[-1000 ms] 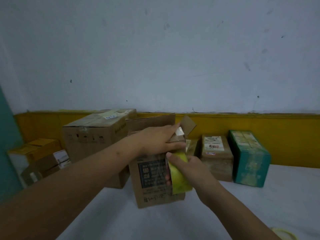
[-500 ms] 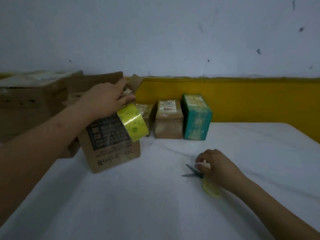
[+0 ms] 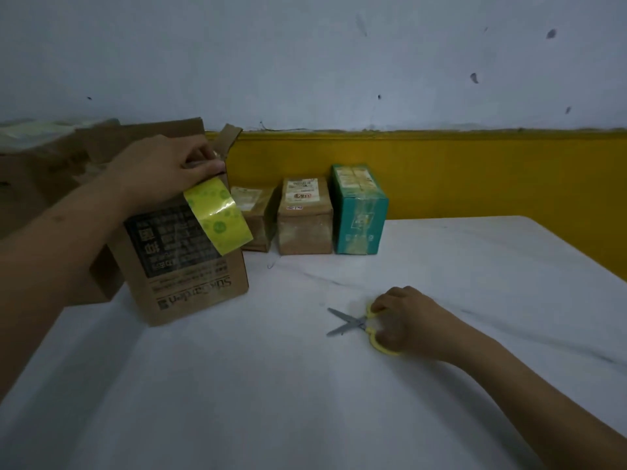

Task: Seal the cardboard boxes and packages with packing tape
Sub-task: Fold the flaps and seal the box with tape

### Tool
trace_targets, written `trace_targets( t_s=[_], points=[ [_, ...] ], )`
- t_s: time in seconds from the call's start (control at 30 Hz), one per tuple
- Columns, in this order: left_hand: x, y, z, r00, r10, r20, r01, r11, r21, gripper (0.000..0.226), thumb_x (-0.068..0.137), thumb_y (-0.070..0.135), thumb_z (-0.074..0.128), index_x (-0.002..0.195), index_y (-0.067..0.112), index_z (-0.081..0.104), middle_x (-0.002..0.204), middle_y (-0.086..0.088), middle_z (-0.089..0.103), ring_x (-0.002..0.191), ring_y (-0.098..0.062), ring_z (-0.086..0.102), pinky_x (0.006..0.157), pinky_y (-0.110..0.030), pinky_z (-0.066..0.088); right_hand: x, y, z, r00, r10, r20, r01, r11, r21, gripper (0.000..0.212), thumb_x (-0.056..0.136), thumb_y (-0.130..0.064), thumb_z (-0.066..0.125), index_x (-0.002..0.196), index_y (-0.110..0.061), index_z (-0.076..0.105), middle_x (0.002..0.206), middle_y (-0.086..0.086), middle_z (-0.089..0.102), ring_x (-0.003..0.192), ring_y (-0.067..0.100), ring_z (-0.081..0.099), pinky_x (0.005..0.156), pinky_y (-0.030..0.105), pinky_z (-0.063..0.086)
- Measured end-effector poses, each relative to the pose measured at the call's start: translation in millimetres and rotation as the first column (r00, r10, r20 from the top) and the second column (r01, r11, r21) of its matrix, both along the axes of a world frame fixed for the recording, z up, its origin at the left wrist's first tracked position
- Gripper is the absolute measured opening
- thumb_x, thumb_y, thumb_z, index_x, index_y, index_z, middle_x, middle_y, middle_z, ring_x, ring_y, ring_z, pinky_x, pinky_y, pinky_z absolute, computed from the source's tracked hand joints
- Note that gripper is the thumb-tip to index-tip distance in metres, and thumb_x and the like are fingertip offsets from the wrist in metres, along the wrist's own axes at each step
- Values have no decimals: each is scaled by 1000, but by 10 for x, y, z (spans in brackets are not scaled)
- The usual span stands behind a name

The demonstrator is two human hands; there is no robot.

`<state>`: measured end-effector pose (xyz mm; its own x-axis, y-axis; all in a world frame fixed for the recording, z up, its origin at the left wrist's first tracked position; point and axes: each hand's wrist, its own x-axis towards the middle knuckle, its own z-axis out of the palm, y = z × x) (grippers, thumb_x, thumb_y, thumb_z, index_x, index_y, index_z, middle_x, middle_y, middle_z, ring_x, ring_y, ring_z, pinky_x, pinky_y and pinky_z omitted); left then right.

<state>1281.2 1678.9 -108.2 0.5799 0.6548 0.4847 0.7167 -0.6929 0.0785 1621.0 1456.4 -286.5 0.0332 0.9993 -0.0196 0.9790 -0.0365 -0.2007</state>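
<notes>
The left hand [image 3: 169,171] grips the top front edge of an upright cardboard box [image 3: 190,283] near the worktop's [image 3: 305,412] far left corner, thumb laid along the edge. A yellow-green tape roll [image 3: 219,215] hangs tilted against the box's printed front, just under that thumb. The right hand [image 3: 407,320] curls round the yellow handles of the scissors [image 3: 351,323], which lie on the worktop towards its middle with the blades apart, pointing left. Along the far edge stand two small brown packages [image 3: 303,228] and a teal box [image 3: 359,215], side by side. Larger cartons [image 3: 40,164] sit blurred past the left edge.
</notes>
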Motion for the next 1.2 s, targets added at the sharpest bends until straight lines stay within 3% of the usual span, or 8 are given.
trace_targets(
  t_s=[0.2, 0.5, 0.7, 0.8, 0.9, 1.0, 1.13, 1.2],
  points=[
    [-3, 28, -7, 1000, -13, -14, 13, 1000, 0, 40, 91, 69, 40, 104, 36, 57, 107, 1, 69, 87, -17, 58, 67, -33, 41, -114, 30, 100, 990, -59, 130, 60, 998, -5, 38, 76, -58, 65, 101, -29, 64, 94, -7, 56, 82, 8, 48, 69, 23, 47],
    [3, 27, -3, 999, -31, -22, 30, 999, -22, 36, 93, 65, 42, 104, 35, 58, 104, 3, 68, 86, -16, 57, 64, -32, 38, -298, 75, 108, 989, -147, 8, 146, 986, 85, 39, 77, -60, 65, 101, -30, 55, 85, -12, 58, 75, 8, 54, 62, 24, 45],
    [257, -291, 5, 987, -160, -5, 160, 987, -34, 42, 86, 75, 42, 106, 42, 59, 86, 19, 65, 78, -5, 60, 63, -25, 42, -388, 218, 573, 840, -70, -538, 305, 881, 362, 29, 75, -46, 80, 86, -31, 58, 79, -15, 62, 67, -4, 56, 51, 11, 39],
    [490, -405, 6, 968, -249, -30, 247, 968, -51, 36, 87, 71, 49, 108, 43, 60, 97, 17, 70, 90, -4, 63, 72, -29, 49, -561, 425, 1112, 750, 93, -655, 356, 778, 518, 27, 74, -52, 78, 86, -33, 63, 81, -19, 64, 67, -4, 56, 50, 11, 39],
    [498, -364, 58, 964, -251, -93, 248, 968, -37, 37, 90, 69, 48, 118, 50, 62, 120, 10, 62, 115, -12, 51, 93, -38, 44, -891, 676, 1637, 787, 267, -557, 257, 679, 688, 31, 78, -62, 66, 86, -32, 66, 75, -24, 63, 64, -7, 53, 52, 9, 37],
    [390, -351, 43, 976, -135, -170, 153, 983, 99, 48, 89, 70, 39, 130, 52, 56, 134, 4, 49, 119, -22, 37, 96, -45, 35, -1244, 1070, 1983, 891, 322, -319, 41, 642, 765, 28, 87, -50, 63, 84, -22, 68, 71, -10, 64, 66, 4, 55, 56, 22, 37],
    [325, -507, -146, 971, -140, 195, 121, 987, 105, 40, 87, 32, 73, 124, 17, 65, 131, -7, 53, 120, -27, 46, 97, -47, 43, -1585, 1581, 2090, 987, 156, 38, -136, 690, 711, 40, 96, -54, 46, 84, -18, 59, 72, -2, 54, 77, 22, 46, 67, 34, 32],
    [292, -696, -330, 855, -46, 517, -4, 995, 95, 19, 86, 17, 73, 103, 16, 63, 108, -1, 55, 101, -16, 50, 86, -32, 46, -1627, 1740, 2032, 982, 19, 189, -146, 711, 687, 43, 96, -57, 42, 81, -19, 54, 71, -1, 50, 73, 23, 47, 65, 33, 29]
  ],
)
